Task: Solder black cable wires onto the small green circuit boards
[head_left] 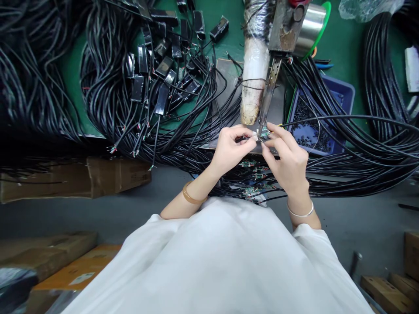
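Note:
My left hand (229, 147) is closed in a pinch on a black cable (241, 139), whose end reaches under the soldering iron. My right hand (287, 159) is closed at the fingertips around a small green circuit board (264, 132), with thin wires at its edge. Both sets of fingertips almost meet just below the tip of the soldering iron (271, 87), which points down toward me from its holder. Exactly where tip, wire and board touch is too small to tell. More green circuit boards (251, 191) on cables hang at the table edge between my forearms.
A white tube (253, 87) stands left of the iron, and a solder spool (310, 30) behind it. The blue tray (349, 97) holds small black pieces. Black cable bundles (104, 74) and black housings (161, 99) cover the left; another cable coil (381, 78) lies right. Cardboard boxes (118, 176) stand below.

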Motion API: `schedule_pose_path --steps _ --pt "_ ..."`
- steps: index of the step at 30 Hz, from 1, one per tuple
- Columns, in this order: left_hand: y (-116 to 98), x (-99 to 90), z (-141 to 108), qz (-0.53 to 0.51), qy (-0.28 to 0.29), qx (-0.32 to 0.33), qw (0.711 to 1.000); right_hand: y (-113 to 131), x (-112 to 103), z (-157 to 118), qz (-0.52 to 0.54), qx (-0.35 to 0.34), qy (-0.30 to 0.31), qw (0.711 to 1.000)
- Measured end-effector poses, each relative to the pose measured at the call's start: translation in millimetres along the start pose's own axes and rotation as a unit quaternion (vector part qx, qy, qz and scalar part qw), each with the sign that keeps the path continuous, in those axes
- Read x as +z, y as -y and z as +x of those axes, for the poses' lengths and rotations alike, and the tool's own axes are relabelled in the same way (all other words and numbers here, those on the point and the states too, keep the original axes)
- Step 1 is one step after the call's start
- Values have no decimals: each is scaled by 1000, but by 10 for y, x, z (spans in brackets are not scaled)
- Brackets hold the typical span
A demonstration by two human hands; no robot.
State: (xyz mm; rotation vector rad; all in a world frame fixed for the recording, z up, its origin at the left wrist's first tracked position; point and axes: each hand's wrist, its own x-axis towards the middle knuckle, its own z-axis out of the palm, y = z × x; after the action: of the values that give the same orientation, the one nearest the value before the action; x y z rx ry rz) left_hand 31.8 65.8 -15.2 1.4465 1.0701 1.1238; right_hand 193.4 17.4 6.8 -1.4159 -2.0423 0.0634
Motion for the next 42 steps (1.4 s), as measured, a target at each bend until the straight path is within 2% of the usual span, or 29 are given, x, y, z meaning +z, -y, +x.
schedule_pose_path --steps 8,14,17,20,24,26,28,30,32,33,36,39,42 --pt "41 -58 -16 -10 61 -38 997 -25 31 -72 7 -6 38 999" --pt "70 -24 -120 -93 83 -94 988 -38 -45 -146 57 8 -11 998" --pt "110 -81 -211 -148 78 -149 975 -32 -151 -193 94 44 -44 994" --pt "173 -165 -286 -180 84 -189 961 -26 -256 -251 129 93 -37 987" --pt "204 -229 -356 -174 78 -241 952 -22 -338 -341 171 144 -20 974" --pt "131 -253 -409 -163 72 -236 955 -17 -373 -383 185 173 -31 967" --pt "-6 -293 -489 -149 128 -202 959 -8 -421 -416 204 190 -31 960" --pt "-155 -343 -583 -124 238 -174 947 5 -475 -437 233 193 0 953" --pt "-247 -370 -667 -128 279 -192 932 19 -512 -445 254 188 40 948" --pt "-256 -364 -697 -133 272 -205 931 25 -517 -443 253 183 53 948" --pt "-147 -267 -707 -164 191 -226 941 43 -451 -426 209 158 58 963" --pt "18 -129 -614 -194 149 -203 948 65 -300 -397 150 118 47 981" --pt "87 -52 -492 -188 127 -169 959 86 -157 -366 114 99 5 989"
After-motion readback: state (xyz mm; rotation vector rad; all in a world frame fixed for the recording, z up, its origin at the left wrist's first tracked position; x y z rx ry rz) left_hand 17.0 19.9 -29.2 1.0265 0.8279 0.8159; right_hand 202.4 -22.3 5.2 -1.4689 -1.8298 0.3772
